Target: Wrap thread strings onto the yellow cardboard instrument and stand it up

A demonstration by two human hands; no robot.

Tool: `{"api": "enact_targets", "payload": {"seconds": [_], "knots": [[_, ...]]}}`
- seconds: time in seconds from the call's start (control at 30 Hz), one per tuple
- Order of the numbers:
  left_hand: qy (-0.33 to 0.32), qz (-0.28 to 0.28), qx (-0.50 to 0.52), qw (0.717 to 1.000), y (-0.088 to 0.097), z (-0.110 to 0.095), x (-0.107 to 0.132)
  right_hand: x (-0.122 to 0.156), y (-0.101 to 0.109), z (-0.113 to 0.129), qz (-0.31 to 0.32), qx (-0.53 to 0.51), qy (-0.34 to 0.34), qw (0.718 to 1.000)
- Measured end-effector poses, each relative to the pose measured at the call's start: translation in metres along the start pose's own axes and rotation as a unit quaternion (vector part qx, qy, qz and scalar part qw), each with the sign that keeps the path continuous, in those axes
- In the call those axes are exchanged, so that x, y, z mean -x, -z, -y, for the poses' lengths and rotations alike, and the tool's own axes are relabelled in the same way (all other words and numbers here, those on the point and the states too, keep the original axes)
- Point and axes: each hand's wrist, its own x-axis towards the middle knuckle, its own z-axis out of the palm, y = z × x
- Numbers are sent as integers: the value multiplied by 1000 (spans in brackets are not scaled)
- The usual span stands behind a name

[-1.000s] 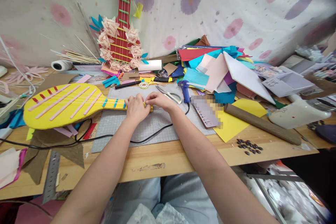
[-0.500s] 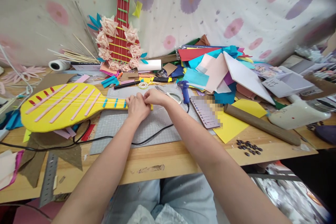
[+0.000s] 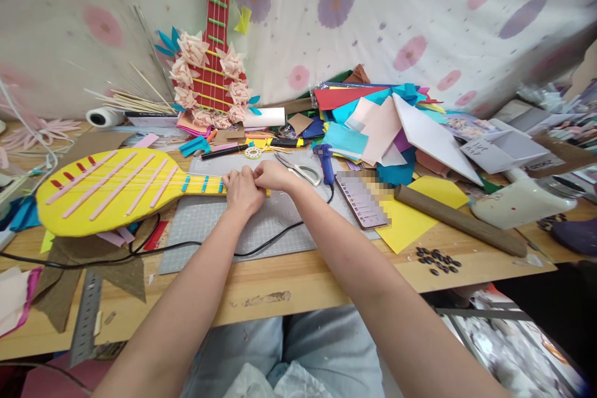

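Along the neck of the yellow guitar (image 3: 105, 191) at nine o'clock, your right hand (image 3: 275, 175), fingers bunched, has tucked against your curled left hand (image 3: 245, 191), holds hidden, bringing both to one spot.

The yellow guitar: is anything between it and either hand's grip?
Nothing visible. The left hand's grip is over the neck of the yellow guitar, and the right hand's grip is beside it near the neck's end. The scissors lie just beyond the right hand, not in between. Exact fingertip contact is hidden.
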Motion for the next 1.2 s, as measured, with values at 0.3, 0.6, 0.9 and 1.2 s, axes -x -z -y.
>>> {"api": "enact_targets", "payload": {"seconds": [0.3, 0.6, 0.9, 1.2], "knots": [[23, -33, -6, 999, -4, -4, 4, 0, -8, -5, -25, 15, 11, 1000], [23, -41, 15, 999, 1, 4, 8, -6, -35, -27, -134, -172, 5, 976], [-79, 71, 32, 994, 23, 32, -9, -7, -40, -46, -172, -239, 28, 955], [86, 88, 64, 990, 31, 25, -12, -1, -40, -42, -136, -318, 66, 936]]}}
